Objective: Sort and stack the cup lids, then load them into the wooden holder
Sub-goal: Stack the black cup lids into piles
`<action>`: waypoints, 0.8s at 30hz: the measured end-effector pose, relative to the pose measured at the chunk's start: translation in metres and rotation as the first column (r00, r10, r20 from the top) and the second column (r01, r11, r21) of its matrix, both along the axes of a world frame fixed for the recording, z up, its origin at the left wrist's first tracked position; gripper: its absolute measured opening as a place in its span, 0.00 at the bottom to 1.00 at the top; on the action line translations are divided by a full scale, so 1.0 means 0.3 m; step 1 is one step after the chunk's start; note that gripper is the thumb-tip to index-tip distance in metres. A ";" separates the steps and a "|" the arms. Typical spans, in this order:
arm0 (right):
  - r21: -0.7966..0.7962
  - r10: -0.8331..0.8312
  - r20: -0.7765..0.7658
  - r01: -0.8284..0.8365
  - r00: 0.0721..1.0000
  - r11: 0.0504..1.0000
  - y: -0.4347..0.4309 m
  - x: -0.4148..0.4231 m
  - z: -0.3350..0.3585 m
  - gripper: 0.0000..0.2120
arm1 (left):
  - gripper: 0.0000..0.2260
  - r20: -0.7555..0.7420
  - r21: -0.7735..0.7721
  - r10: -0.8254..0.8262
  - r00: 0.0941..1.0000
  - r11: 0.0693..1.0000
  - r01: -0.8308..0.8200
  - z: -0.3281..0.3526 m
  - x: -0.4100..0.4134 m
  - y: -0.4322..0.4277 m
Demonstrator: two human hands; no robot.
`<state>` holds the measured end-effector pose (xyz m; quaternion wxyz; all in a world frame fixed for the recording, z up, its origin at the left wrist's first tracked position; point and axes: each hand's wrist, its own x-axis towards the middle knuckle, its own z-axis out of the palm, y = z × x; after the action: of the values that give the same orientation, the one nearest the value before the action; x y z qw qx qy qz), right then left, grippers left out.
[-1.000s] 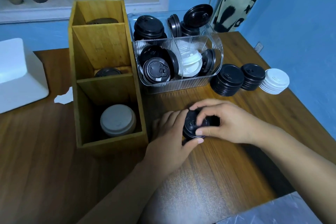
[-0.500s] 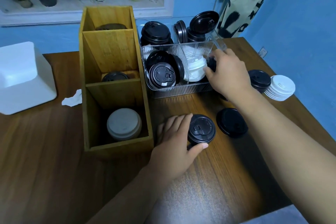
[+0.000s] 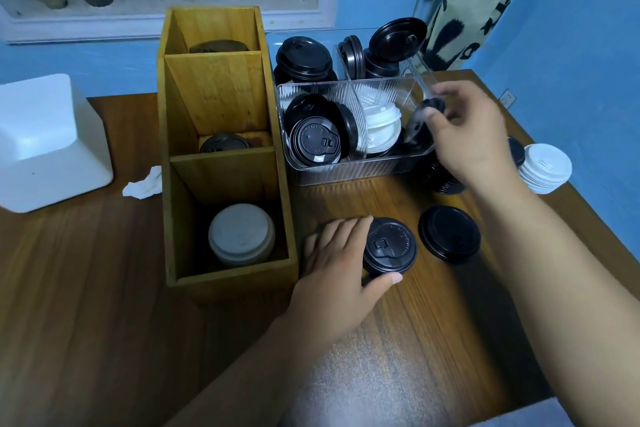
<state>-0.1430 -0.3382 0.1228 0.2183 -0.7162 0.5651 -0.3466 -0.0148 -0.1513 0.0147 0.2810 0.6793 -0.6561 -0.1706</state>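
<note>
My left hand [image 3: 341, 269] grips a short stack of black lids [image 3: 389, 246] standing on the wooden table. A single flat black lid [image 3: 449, 233] lies just right of it. My right hand [image 3: 469, 133] is over the right end of the clear plastic bin [image 3: 346, 172], pinching a black lid [image 3: 424, 116] at the bin's right compartment. The bin holds black lids [image 3: 315, 142] and white lids [image 3: 382, 126]. The wooden holder [image 3: 221, 163] stands left, with a pale lid stack [image 3: 240, 232] in its front slot and dark lids [image 3: 223, 144] in the middle slot.
A white lid stack [image 3: 545, 166] and dark stacks, partly hidden by my right arm, sit at the table's right edge. A second bin of black lids [image 3: 304, 57] stands behind. A white box [image 3: 45, 142] and crumpled tissue [image 3: 143, 184] lie left of the holder.
My right hand left the stack near my left hand, reached into the clear bin and now lifts a black lid out of it. A flat black lid now lies beside the stack.
</note>
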 end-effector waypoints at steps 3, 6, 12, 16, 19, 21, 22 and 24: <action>0.131 0.019 0.334 -0.067 0.942 0.989 0.117 -0.111 0.022 0.11 | 0.36 -0.002 0.002 0.002 1.000 1.000 -0.002 -0.002 0.000 0.000; 0.411 0.019 0.496 -0.254 0.868 0.875 0.239 -0.228 -0.028 0.15 | 0.36 0.003 0.008 0.001 1.000 1.000 -0.001 -0.003 0.001 -0.001; 0.590 -0.041 0.336 -0.176 0.941 0.788 0.317 -0.326 -0.169 0.15 | 0.36 -0.035 0.020 0.001 0.999 1.000 0.000 0.006 -0.002 0.004; 0.364 0.124 -0.010 -0.112 0.992 0.925 0.337 -0.357 -0.170 0.10 | 0.35 -0.024 0.023 -0.001 1.000 1.000 0.002 0.007 -0.001 0.004; 0.245 0.215 -0.327 -0.137 0.920 0.960 0.385 -0.380 -0.141 0.12 | 0.36 -0.023 0.039 -0.004 1.000 0.999 0.005 0.010 -0.001 0.003; 0.225 0.247 -0.392 -0.167 0.886 0.960 0.422 -0.395 -0.117 0.11 | 0.36 -0.021 0.042 -0.009 1.000 0.999 0.010 0.012 0.000 0.004; 0.233 0.268 -0.412 -0.183 0.871 0.955 0.439 -0.409 -0.113 0.10 | 0.36 -0.022 0.044 -0.011 1.000 0.999 0.012 0.013 0.000 0.003; 0.298 0.350 -0.421 -0.237 0.837 0.925 0.471 -0.435 -0.114 0.08 | 0.35 -0.024 0.047 -0.012 1.000 0.999 0.013 0.014 -0.001 0.004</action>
<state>-0.2737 -0.1968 0.0887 0.2093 -0.8259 0.5203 -0.0573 -0.0151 -0.1502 0.0188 0.2716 0.6797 -0.6526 -0.1957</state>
